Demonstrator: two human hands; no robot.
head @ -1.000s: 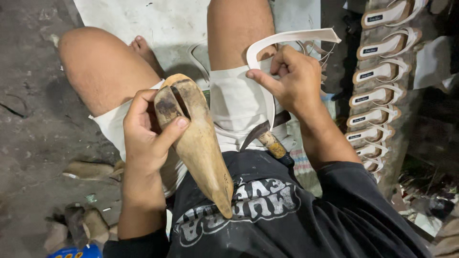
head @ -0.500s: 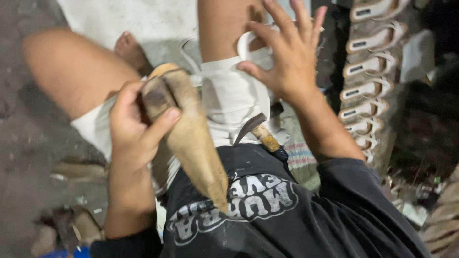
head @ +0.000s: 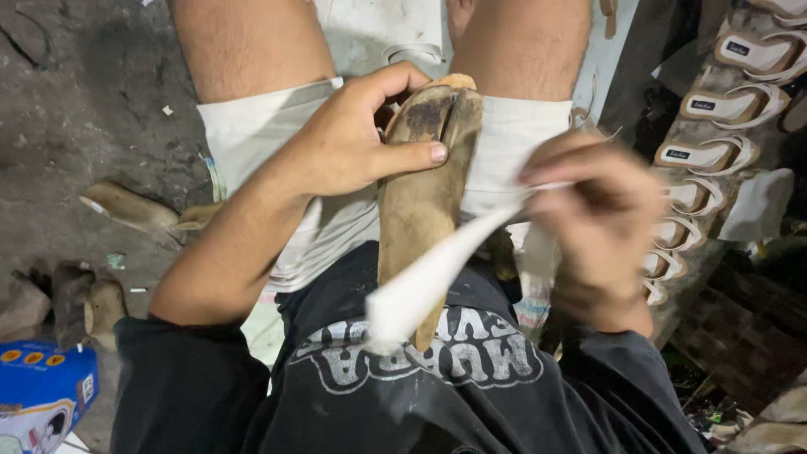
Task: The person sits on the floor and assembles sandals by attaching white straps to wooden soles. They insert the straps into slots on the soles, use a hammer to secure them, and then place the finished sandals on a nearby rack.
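**Wooden last braced on my lap, white strip in the other hand**

Closest to me, over my dark printed shirt (head: 420, 378), the narrow end of the worn brown wooden shoe last (head: 420, 210) points at my belly. The last lies along my lap between my thighs, its broad dark-stained end away from me. A pale white strip of upper material (head: 420, 286) crosses over it, the free end hanging near my shirt.

My left hand (head: 353, 143) is closed around the broad end of the last, thumb pressed flat across its top. My right hand (head: 605, 227) is blurred, but its fingers are pinched on the far end of the white strip, just beside the last.

I judge the risk lies in that strip: only one end is pinched, so it could slide off the smooth wood or settle crooked. The last rests on my white shorts (head: 277, 134) with only one hand steadying it, so a hard tug could roll it.

Further out, a blue printed box (head: 42, 395) sits on the grey concrete floor (head: 84, 84) at my left, and a row of finished sandal soles (head: 714, 126) stands stacked at my right.
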